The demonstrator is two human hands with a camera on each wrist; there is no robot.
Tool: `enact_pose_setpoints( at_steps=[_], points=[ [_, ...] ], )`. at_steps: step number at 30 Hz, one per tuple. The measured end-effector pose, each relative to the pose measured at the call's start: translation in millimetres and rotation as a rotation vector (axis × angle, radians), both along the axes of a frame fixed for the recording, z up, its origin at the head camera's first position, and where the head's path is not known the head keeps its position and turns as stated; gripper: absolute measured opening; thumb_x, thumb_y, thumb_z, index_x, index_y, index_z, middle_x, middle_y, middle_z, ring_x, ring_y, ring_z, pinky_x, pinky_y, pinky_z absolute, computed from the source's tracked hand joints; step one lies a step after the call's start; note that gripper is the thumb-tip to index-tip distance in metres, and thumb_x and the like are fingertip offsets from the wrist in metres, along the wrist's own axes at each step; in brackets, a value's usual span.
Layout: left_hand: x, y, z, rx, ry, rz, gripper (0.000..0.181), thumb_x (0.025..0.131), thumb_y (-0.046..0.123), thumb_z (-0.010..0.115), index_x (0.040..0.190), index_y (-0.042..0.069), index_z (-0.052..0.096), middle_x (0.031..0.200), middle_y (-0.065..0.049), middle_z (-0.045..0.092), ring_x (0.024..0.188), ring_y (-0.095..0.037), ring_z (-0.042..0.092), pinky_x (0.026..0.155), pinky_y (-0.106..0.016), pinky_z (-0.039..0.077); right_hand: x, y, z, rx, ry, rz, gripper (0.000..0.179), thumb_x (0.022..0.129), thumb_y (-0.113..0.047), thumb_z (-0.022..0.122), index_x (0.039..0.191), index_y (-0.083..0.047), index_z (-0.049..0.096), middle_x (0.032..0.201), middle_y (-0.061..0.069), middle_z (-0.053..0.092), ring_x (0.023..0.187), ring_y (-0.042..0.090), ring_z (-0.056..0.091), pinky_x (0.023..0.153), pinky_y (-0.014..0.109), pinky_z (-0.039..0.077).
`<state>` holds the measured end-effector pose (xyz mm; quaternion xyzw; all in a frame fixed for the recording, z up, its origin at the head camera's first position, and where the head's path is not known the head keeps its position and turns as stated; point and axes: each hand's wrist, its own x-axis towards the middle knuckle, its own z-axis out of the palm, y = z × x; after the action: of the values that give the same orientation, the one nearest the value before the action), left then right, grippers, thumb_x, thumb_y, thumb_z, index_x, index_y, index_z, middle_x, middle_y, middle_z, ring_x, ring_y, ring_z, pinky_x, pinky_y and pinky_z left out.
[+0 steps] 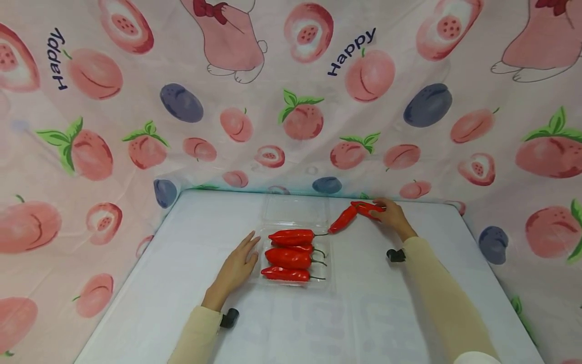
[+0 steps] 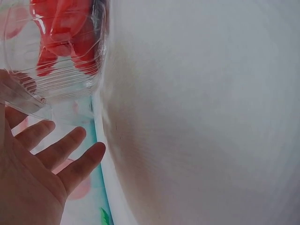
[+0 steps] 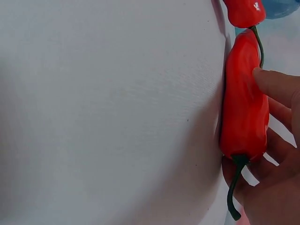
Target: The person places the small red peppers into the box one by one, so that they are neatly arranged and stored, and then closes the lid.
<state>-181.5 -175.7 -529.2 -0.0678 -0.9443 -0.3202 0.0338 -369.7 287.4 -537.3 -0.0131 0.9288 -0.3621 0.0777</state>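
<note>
Sleeves (image 1: 447, 298) foremost, hands (image 1: 234, 267) flank boxed peppers (image 1: 288, 258) (right hand (image 1: 393, 218) pinching another pepper (image 3: 243, 103)).

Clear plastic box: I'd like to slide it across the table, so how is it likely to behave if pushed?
The clear plastic box probably flexes under a push, since its ridged plastic looks thin. It seems unlikely to tip, as it rests flat on the white table. The red peppers may shift, since they appear loose inside.

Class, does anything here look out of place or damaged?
One long, glossy red pepper lies aslant outside the clear rectangular plastic box; the right hand holds another there. The others lie roughly parallel inside. Nothing looks damaged.
</note>
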Motion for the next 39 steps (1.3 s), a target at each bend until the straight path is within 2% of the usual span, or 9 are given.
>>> enact_pose_setpoints(
  at_steps=[10, 18, 36, 39],
  points=[
    [0.0, 1.8, -0.4, -0.004, -0.002, 0.000, 0.049, 0.098, 0.021, 0.056, 0.146, 0.015, 0.048, 0.160, -0.004, 0.035, 0.141, -0.032, 0.044, 0.111, -0.054, 0.040, 5.7, 0, 2.7, 0.029, -0.018, -0.040, 0.050, 0.097, -0.027, 0.059, 0.141, -0.006, 0.048, 0.144, 0.024, 0.046, 0.124, 0.041, 0.042, 0.108, 0.057, 0.041],
    [-0.4, 2.3, 0.5, 0.004, 0.001, -0.004, 0.048, 0.099, 0.020, 0.055, 0.146, 0.015, 0.048, 0.160, -0.004, 0.036, 0.141, -0.032, 0.044, 0.111, -0.055, 0.040, 16.5, 6, 11.0, 0.061, 0.019, -0.061, 0.049, 0.098, -0.026, 0.058, 0.139, -0.003, 0.049, 0.141, 0.027, 0.047, 0.122, 0.042, 0.043, 0.106, 0.058, 0.040],
    [-1.3, -0.5, 0.5, 0.002, -0.029, -0.007, 0.049, 0.099, 0.022, 0.055, 0.147, 0.016, 0.046, 0.161, -0.002, 0.033, 0.143, -0.031, 0.041, 0.112, -0.054, 0.039, 32.0, 19, 23.4, 0.052, 0.032, -0.123, 0.051, 0.097, -0.025, 0.059, 0.142, -0.004, 0.046, 0.142, 0.027, 0.045, 0.126, 0.044, 0.040, 0.107, 0.059, 0.043],
    [-0.9, -0.9, 0.9, -0.002, -0.032, -0.005, 0.049, 0.099, 0.022, 0.054, 0.147, 0.016, 0.047, 0.161, -0.002, 0.033, 0.143, -0.031, 0.041, 0.112, -0.054, 0.039, 34.3, 19, 25.8, 0.038, 0.059, -0.116, 0.051, 0.097, -0.024, 0.061, 0.141, -0.003, 0.047, 0.141, 0.027, 0.047, 0.124, 0.044, 0.042, 0.107, 0.059, 0.043]
  ],
)
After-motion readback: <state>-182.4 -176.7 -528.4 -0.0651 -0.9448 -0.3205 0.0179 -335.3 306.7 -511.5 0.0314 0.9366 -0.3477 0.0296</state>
